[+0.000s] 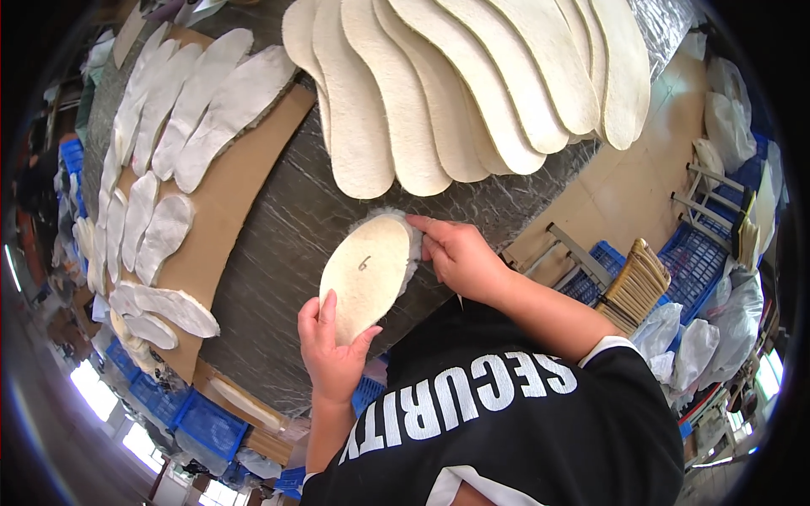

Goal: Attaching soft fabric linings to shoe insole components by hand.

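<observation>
The insole [369, 271], a single cream felt one with a fuzzy fleece edge, lies on the grey table [278, 228] just in front of you, held between both your hands. Your left hand [332, 346] pinches its near end, thumb on top and fingers curled under. Your right hand [456, 253] grips its far right edge, fingers closed over the fleece rim. Beyond it, at the table's far side, a fan of about eight larger cream insoles [472, 84] overlaps in one row. To your left a brown cardboard sheet [232, 194] carries white fleecy insoles [202, 105]: about five near the top, four or five more in the middle, three lower down; the farthest ones blur at the rim.
</observation>
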Demonstrator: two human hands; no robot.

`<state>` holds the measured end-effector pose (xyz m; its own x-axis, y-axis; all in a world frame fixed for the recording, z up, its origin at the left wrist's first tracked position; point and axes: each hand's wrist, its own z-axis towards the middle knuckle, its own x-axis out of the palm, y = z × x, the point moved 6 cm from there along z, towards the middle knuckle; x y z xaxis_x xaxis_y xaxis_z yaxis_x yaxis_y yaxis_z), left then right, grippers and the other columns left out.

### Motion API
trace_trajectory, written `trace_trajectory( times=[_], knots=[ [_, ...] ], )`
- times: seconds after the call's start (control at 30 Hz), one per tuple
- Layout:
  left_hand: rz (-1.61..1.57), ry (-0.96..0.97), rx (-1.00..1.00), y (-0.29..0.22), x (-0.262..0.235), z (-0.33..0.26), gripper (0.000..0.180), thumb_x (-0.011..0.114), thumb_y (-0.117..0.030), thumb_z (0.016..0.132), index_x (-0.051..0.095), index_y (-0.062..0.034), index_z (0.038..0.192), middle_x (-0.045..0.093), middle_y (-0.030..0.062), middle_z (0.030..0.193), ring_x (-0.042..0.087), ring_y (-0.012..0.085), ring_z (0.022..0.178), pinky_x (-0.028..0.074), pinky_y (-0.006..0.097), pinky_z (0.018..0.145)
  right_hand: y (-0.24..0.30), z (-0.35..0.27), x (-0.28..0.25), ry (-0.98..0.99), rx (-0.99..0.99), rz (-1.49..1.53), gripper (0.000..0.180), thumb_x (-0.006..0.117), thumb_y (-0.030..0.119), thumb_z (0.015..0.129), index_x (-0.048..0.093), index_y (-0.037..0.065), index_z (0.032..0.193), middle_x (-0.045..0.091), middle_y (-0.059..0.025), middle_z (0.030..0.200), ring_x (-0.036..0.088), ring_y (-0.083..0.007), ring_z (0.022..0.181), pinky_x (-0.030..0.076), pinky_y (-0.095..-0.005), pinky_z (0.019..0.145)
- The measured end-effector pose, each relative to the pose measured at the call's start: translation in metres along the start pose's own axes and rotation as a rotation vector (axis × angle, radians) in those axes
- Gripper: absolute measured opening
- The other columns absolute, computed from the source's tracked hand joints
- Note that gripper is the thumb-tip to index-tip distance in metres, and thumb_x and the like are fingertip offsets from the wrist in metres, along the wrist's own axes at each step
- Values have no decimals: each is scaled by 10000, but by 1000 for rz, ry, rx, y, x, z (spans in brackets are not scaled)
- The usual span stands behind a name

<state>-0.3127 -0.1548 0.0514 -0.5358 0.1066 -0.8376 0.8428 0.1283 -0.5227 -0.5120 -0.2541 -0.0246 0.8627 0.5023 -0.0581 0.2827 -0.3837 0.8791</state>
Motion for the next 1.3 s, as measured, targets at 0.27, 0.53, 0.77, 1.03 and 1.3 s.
trace_trajectory(
  times=[0.27,0.53,0.77,1.03,1.3],
  knots=[
    [-2,-3,2,-2,1,1,801,886,-227,650,520,-28,1334,457,151,1252,532,306,1056,469,389,885,1,3,0,35,32,140,366,460,-18,894,558,-71,1243,648,-299,1038,665,-384,963,528,-394,829],
    [22,15,-18,-2,0,4,796,886,-225,646,530,-26,1330,464,143,1249,531,303,1061,462,389,900,0,4,1,-2,-78,97,356,466,3,896,566,-61,1232,650,-291,1026,666,-385,946,525,-398,822],
    [72,30,-6,-2,-2,7,786,873,-273,657,533,-24,1320,476,150,1237,535,321,1054,464,405,889,0,5,2,42,-10,162,353,465,26,903,570,-42,1233,668,-240,905,669,-353,833,518,-390,758],
    [119,68,-22,-4,-3,12,763,861,-301,658,547,-17,1292,487,161,1234,548,340,1047,474,415,877,-5,5,4,60,-4,216,348,462,38,906,573,-26,1229,651,-184,796,649,-314,752,507,-383,706],
    [71,103,-88,-7,-4,18,735,872,-234,642,565,3,1266,510,163,1212,559,332,1032,474,400,879,-2,-32,11,-14,-399,-267,337,599,27,819,638,63,1151,612,-118,760,626,-338,645,516,-386,566]
  ],
)
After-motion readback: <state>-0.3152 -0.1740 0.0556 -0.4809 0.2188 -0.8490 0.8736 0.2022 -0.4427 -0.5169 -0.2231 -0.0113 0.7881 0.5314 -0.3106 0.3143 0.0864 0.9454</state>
